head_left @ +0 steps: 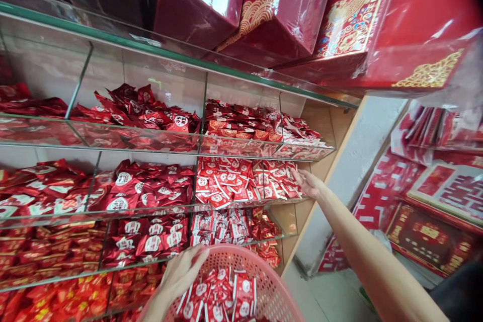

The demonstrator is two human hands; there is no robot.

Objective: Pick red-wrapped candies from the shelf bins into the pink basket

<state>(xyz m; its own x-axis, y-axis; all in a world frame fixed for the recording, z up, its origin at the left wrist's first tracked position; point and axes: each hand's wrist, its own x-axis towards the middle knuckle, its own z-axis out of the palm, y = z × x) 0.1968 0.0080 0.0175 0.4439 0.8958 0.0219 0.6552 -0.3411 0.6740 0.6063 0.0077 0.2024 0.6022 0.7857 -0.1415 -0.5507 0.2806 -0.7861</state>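
A pink perforated plastic basket is at the bottom centre, partly filled with small red-and-white packets. My left hand grips the basket's left rim, with the thumb side up and some of the fingers hidden. My right hand reaches to the right end of a middle shelf. Its fingers are stretched out beside red packets with white labels, and I see nothing held in them. Similar red-and-white packets fill the compartment to the left of that one.
Glass shelves with dividers hold heaps of dark red packets and orange-red packets. Large red gift boxes overhang at the top. A wooden side panel ends the shelving; red printed goods stand at right.
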